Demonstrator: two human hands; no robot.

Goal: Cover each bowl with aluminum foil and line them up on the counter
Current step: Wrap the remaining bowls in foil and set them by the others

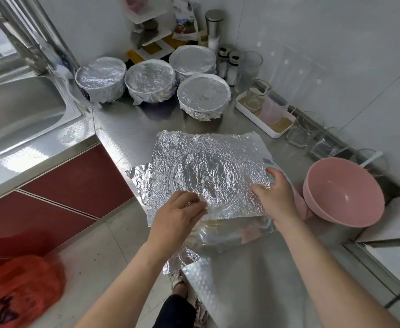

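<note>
- Two bare forearms reach in from the near edge over the steel counter [123, 138].
- Left hand [180, 209]: fingers bunched together, pinching the near edge of one crinkled foil sheet [206, 166].
- Right hand [274, 192]: thumb and fingers curled onto the sheet's right edge, gripping it.
- The sheet lies spread at the middle of the counter and carries a round imprint. I cannot tell if a bowl sits beneath it.
- More foil [229, 235] lies under its near side, with a crumpled piece hanging off the counter edge.
- One uncovered pink bowl [343, 192] stands just right of the sheet, near the right wrist.
- One red bag [16, 292] lies on the floor at the left.
- One white tray [242, 110] along the right wall holds a pink cup [274, 110].
- One sink [16, 110] lies at the left.
- Four foil-covered bowls stand at the back: three in a row, left [100, 78], middle [150, 80] and right [193, 59], and a fourth [203, 95] in front of the right one.
- Two shakers [222, 60] stand beside them.
</note>
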